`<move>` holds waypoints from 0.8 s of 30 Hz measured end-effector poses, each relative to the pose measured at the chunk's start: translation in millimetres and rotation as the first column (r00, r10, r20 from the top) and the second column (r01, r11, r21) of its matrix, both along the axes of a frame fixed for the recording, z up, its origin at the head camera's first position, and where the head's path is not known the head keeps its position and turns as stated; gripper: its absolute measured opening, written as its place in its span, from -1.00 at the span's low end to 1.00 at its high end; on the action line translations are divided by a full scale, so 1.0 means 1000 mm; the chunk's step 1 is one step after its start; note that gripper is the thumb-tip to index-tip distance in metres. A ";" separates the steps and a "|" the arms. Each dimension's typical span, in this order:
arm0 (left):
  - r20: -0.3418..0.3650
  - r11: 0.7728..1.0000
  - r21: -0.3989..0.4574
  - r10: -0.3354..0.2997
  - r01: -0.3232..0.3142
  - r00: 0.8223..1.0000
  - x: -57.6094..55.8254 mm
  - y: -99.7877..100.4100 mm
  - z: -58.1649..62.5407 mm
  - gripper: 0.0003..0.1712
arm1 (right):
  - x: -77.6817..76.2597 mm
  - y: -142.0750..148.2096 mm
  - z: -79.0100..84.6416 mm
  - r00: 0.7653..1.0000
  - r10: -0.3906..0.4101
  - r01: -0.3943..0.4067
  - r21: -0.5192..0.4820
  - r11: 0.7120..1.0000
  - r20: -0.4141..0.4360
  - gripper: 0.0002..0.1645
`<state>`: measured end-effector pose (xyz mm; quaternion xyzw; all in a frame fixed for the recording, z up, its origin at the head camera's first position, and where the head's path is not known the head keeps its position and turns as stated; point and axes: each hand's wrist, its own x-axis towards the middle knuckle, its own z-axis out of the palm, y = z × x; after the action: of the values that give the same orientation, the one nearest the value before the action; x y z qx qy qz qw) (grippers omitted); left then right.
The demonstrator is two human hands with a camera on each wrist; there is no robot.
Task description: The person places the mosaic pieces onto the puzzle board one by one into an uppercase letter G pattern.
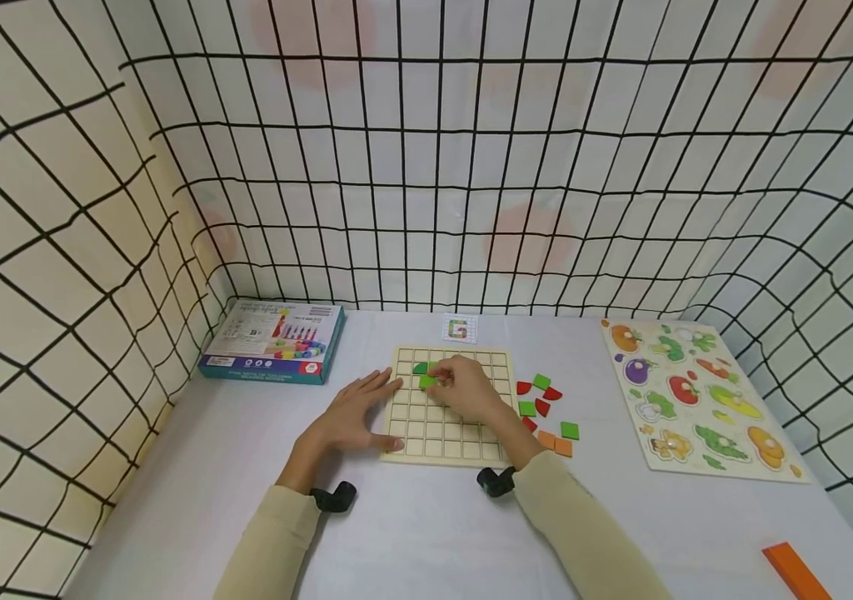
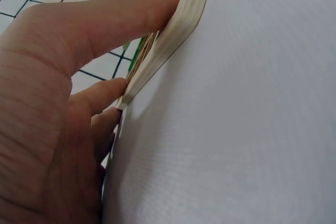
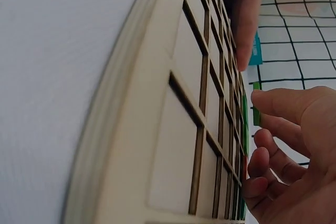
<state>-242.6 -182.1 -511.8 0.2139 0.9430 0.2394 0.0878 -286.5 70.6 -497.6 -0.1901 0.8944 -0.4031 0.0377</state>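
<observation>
A wooden grid board [image 1: 441, 460] lies flat on the white table. My left hand [image 1: 355, 414] steadies its left side with fingers spread, the thumb [image 2: 157, 11] touching the edge near the front corner. Over the upper part of the board, my right hand [image 1: 466, 390] pinches a thin green tile [image 3: 256, 115] between thumb and index finger. In the head view a dark green quarter-round piece [image 1: 421, 367] and a light green square [image 1: 426, 382] show beside the right fingertips. The right hand hides part of the grid.
Loose green squares [image 1: 570, 430], red quarter-rounds [image 1: 542, 407] and orange squares [image 1: 563, 447] lie right of the board. A pattern card [image 1: 460, 328] lies behind it. A boxed game [image 1: 272, 342] sits left; a vegetable puzzle board [image 1: 704, 400] and an orange strip [image 1: 796, 572] lie right.
</observation>
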 end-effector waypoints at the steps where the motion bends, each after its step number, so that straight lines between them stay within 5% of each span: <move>1: 0.001 1.000 -0.001 0.000 0.000 1.000 0.000 0.000 0.000 0.22 | -0.001 -0.002 0.000 1.000 -0.004 0.004 -0.001 1.000 -0.001 -0.70; 24: 0.004 1.000 -0.015 -0.006 0.006 1.000 0.000 0.000 0.000 0.22 | -0.002 -0.017 -0.004 0.999 -0.033 0.033 0.045 0.998 0.014 -0.71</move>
<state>-242.3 -181.9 -511.7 0.2156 0.9439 0.2327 0.0919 -288.7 54.0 -501.5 -0.1716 0.9059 -0.3848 0.0418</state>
